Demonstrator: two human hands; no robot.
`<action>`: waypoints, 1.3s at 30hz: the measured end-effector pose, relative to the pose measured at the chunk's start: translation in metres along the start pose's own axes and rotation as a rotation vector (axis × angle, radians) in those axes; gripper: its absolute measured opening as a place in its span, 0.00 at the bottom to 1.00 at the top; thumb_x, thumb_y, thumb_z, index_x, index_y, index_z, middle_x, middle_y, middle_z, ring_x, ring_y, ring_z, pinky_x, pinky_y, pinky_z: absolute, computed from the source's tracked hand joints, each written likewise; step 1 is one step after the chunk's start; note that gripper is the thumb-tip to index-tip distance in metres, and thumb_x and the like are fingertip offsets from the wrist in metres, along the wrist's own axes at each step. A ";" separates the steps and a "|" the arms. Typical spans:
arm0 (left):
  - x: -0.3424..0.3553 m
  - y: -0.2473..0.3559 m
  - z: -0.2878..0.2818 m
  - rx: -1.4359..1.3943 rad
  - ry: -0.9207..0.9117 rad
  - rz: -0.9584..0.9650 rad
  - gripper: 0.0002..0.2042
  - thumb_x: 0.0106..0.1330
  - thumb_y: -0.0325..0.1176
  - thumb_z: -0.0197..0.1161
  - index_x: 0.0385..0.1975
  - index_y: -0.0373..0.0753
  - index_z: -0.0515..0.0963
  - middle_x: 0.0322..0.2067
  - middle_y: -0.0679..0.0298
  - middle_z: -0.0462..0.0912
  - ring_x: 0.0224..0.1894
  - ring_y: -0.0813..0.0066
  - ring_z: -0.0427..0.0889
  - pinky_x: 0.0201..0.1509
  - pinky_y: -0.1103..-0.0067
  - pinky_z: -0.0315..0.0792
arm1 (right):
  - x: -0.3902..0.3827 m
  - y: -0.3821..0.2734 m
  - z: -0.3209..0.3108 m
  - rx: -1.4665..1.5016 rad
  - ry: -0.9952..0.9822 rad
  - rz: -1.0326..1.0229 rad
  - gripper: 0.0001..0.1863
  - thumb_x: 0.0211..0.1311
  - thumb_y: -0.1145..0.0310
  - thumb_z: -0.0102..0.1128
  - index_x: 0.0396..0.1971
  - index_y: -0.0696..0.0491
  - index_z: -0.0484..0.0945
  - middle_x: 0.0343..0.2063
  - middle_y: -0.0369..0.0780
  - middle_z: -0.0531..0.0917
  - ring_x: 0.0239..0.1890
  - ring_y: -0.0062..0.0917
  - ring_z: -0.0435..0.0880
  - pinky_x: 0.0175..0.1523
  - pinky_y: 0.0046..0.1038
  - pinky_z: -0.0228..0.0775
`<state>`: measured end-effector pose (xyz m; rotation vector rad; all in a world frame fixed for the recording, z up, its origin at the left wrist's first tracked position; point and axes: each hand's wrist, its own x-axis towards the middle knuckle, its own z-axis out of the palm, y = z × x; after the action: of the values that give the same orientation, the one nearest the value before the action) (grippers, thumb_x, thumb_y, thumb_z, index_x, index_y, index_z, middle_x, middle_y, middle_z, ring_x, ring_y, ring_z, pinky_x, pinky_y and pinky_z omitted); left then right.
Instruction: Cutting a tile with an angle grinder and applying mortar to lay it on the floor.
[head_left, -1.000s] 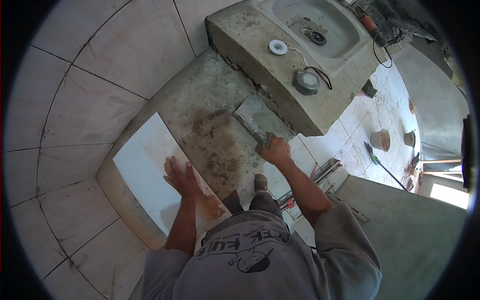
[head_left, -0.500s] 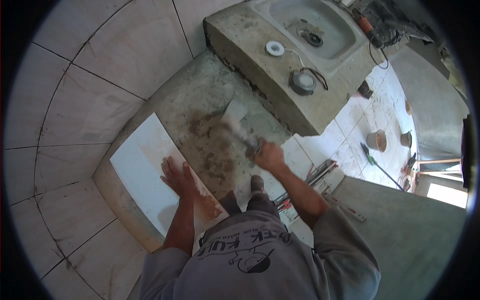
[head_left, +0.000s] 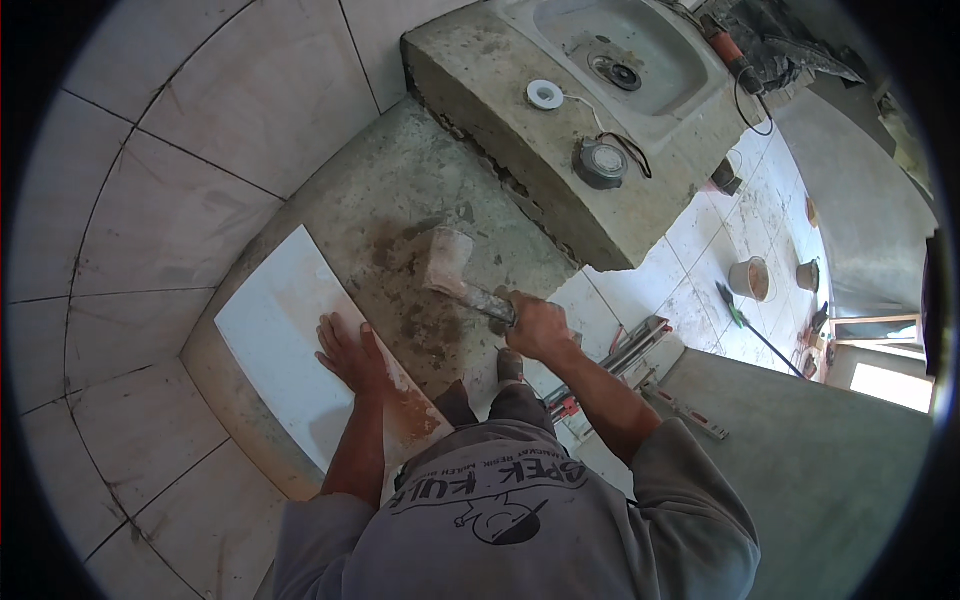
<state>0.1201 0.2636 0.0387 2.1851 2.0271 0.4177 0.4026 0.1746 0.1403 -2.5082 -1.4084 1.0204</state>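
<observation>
My right hand (head_left: 541,328) is wrapped round the handle of a mallet (head_left: 447,262) with a pale, dusty head. The mallet head is over the patchy, stained concrete surface (head_left: 345,190), to the right of a white tile (head_left: 272,325); I cannot tell whether it touches the concrete. My left hand (head_left: 350,352) lies on the tile with its fingers spread, close to its right edge. Brown mortar-like residue marks the tile's near right end. The left forearm covers part of the tile.
A concrete counter (head_left: 560,200) with a sink (head_left: 655,60) juts in from upper right, carrying a tape measure (head_left: 602,163) and a white tape spool (head_left: 544,95). An angle grinder (head_left: 725,45) lies by the sink. Rightward are a tile cutter (head_left: 625,357), spirit level (head_left: 700,420) and buckets (head_left: 750,279).
The mallet head has come left and nearer to me, and its motion blur is gone. My left hand stays flat on the tile.
</observation>
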 end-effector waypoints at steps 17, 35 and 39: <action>-0.003 -0.007 0.006 -0.028 0.018 0.024 0.29 0.68 0.46 0.50 0.65 0.41 0.55 0.66 0.58 0.55 0.69 0.57 0.50 0.67 0.50 0.41 | 0.030 -0.005 -0.007 0.044 -0.014 0.277 0.28 0.47 0.58 0.60 0.50 0.51 0.72 0.38 0.50 0.81 0.43 0.42 0.81 0.49 0.41 0.72; 0.003 0.000 -0.001 -0.035 0.015 0.008 0.29 0.68 0.46 0.50 0.65 0.41 0.55 0.66 0.58 0.55 0.69 0.55 0.51 0.66 0.48 0.42 | 0.036 -0.009 -0.005 0.005 0.031 -0.069 0.24 0.51 0.54 0.57 0.44 0.55 0.74 0.35 0.51 0.82 0.41 0.44 0.81 0.48 0.42 0.72; 0.004 -0.001 0.004 -0.068 0.021 0.024 0.29 0.67 0.46 0.51 0.65 0.41 0.55 0.66 0.57 0.55 0.68 0.54 0.52 0.66 0.48 0.42 | 0.061 -0.008 -0.011 0.165 -0.021 0.269 0.24 0.50 0.56 0.57 0.47 0.51 0.74 0.39 0.51 0.81 0.43 0.43 0.80 0.49 0.42 0.72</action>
<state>0.1206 0.2685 0.0351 2.1760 1.9695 0.5067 0.4247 0.2298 0.1213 -2.6158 -0.9630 1.1562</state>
